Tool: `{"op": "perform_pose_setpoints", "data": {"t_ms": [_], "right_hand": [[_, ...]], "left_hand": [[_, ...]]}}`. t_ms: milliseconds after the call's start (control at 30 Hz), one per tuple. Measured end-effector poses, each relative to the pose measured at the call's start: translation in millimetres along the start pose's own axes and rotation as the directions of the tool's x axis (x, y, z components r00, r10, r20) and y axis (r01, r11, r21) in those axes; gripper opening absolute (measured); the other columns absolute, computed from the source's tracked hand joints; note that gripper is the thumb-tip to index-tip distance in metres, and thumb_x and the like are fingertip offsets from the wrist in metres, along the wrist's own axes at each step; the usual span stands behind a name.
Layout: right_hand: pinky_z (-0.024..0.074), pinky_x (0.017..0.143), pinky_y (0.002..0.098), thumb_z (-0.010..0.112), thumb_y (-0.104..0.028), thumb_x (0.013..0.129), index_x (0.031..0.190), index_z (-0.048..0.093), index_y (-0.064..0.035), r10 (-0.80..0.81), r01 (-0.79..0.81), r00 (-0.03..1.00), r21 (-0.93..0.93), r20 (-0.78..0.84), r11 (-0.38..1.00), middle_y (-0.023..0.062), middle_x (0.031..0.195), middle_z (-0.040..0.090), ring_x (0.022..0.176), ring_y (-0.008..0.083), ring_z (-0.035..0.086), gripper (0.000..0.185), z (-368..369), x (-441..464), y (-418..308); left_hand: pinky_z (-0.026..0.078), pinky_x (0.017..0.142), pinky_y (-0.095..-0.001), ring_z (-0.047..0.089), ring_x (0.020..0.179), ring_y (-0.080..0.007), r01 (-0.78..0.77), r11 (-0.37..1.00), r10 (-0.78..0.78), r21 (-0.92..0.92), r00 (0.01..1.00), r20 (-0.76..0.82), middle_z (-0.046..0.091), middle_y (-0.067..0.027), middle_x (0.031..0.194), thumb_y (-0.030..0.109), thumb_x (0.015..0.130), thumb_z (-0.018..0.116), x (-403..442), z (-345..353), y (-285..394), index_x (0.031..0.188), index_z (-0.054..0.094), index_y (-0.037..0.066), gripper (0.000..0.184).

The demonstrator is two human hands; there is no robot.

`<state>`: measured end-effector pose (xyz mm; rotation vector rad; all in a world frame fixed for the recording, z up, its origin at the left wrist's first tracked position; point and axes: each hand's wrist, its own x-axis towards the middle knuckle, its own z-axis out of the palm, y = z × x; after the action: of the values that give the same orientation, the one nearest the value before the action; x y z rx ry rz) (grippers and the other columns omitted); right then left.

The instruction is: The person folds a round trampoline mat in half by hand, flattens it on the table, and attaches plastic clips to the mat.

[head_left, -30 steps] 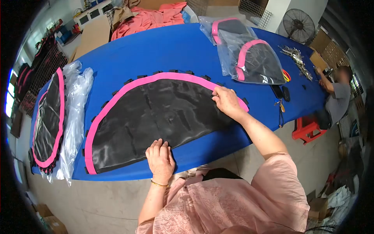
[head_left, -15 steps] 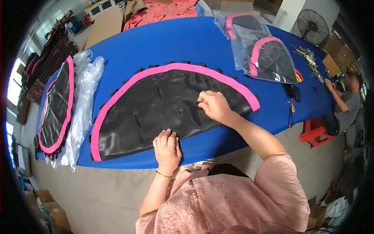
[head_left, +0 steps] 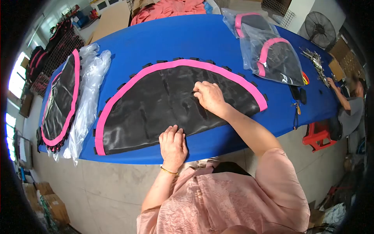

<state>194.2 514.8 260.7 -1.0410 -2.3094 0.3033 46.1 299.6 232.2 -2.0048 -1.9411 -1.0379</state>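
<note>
A folded black half-round panel [head_left: 163, 105] lies on the blue table, its curved edge trimmed with a pink band [head_left: 134, 76] and small black tabs. My left hand [head_left: 173, 145] rests palm down on the panel's straight near edge, fingers stretched out. Over the panel's middle right, my right hand [head_left: 210, 96] has its thumb and fingers pinched together. A small dark bit shows at those fingertips; whether it is a fold of the fabric or a separate piece, I cannot tell.
Clear plastic bags [head_left: 91, 97] lie beside another pink-edged black panel [head_left: 60, 103] at left. Bagged panels [head_left: 278, 60] sit at the back right, near a pile of metal pieces [head_left: 316, 64]. A co-worker [head_left: 348, 105] sits at the right end, by a red stool [head_left: 317, 136].
My right hand has moved left and slightly away from me over the panel. My left hand stays on the near edge. The whole view has shifted a little. The co-worker's hand has moved.
</note>
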Motion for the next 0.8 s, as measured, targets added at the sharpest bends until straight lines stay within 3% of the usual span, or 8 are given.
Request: {"op": "perform_pose_setpoints", "data": {"t_ms": [67,167,333,400,433,533,800], "right_hand": [[0.05,0.086,0.0478,0.074,-0.013,0.089,0.098,0.065,-0.0106,-0.041,0.043,0.997,-0.028,0.072,0.999,0.0078,0.092,0.07,0.096,0.0316,0.069,0.012,0,-2,-7],[0.0504,0.085,0.0463,0.074,-0.013,0.089,0.098,0.065,-0.0101,-0.146,0.139,0.985,0.084,0.093,0.987,0.0076,0.093,0.069,0.093,0.031,0.069,0.013,1,-11,-28],[0.0505,0.087,0.0451,0.074,-0.012,0.09,0.098,0.065,-0.0108,-0.097,0.097,0.994,0.012,0.056,0.995,0.0074,0.093,0.069,0.092,0.0309,0.068,0.012,6,-7,-37],[0.0499,0.085,0.0461,0.074,-0.013,0.091,0.099,0.065,-0.0108,-0.186,0.162,0.971,0.159,0.15,0.974,0.008,0.093,0.069,0.092,0.0312,0.068,0.012,7,-13,-45],[0.0493,0.084,0.0471,0.073,-0.012,0.091,0.098,0.065,-0.01,-0.183,0.158,0.967,0.148,0.175,0.976,0.0086,0.093,0.069,0.092,0.032,0.068,0.011,10,-13,-47],[0.0492,0.083,0.0475,0.073,-0.011,0.09,0.097,0.065,-0.0094,-0.188,0.181,0.979,0.093,0.081,0.979,0.009,0.092,0.069,0.092,0.0329,0.068,0.011,18,2,-46],[0.0499,0.084,0.0494,0.072,-0.013,0.09,0.098,0.066,-0.0102,-0.11,0.108,0.993,0.05,0.044,0.993,0.011,0.093,0.07,0.095,0.0347,0.069,0.011,59,72,-37]], "left_hand": [[0.044,0.105,-0.0484,0.062,0.121,-0.0347,0.006,1.0,-0.006,0.001,1.0,-0.002,0.068,-0.0172,0.124,0.011,0.094,0.068,0,-1,-1,0.114,0.071,0.002,0.023],[0.044,0.105,-0.0481,0.062,0.121,-0.0347,0.007,1.0,-0.007,0.003,1.0,0.002,0.068,-0.0171,0.124,0.011,0.094,0.068,0,-1,1,0.114,0.071,0.002,0.022],[0.044,0.105,-0.0479,0.062,0.121,-0.0342,0.014,1.0,-0.014,0.0,1.0,0.002,0.068,-0.0169,0.123,0.012,0.094,0.068,2,-3,2,0.115,0.071,0.002,0.023],[0.044,0.105,-0.0479,0.062,0.121,-0.0341,0.022,1.0,-0.022,-0.001,1.0,0.003,0.068,-0.0169,0.123,0.012,0.094,0.067,1,-2,2,0.114,0.071,0.002,0.023],[0.044,0.105,-0.0479,0.062,0.12,-0.0342,0.02,1.0,-0.02,0.0,1.0,0.006,0.068,-0.017,0.123,0.012,0.095,0.067,1,-2,2,0.115,0.071,0.002,0.023],[0.044,0.106,-0.0479,0.062,0.12,-0.0343,0.019,1.0,-0.019,0.013,1.0,0.01,0.068,-0.017,0.123,0.013,0.095,0.067,2,-2,2,0.115,0.07,0.002,0.023],[0.045,0.104,-0.0479,0.062,0.119,-0.0346,-0.001,1.0,0.001,0.014,1.0,-0.018,0.067,-0.016,0.124,0.008,0.092,0.068,2,-3,4,0.115,0.068,0.003,0.024]]}}
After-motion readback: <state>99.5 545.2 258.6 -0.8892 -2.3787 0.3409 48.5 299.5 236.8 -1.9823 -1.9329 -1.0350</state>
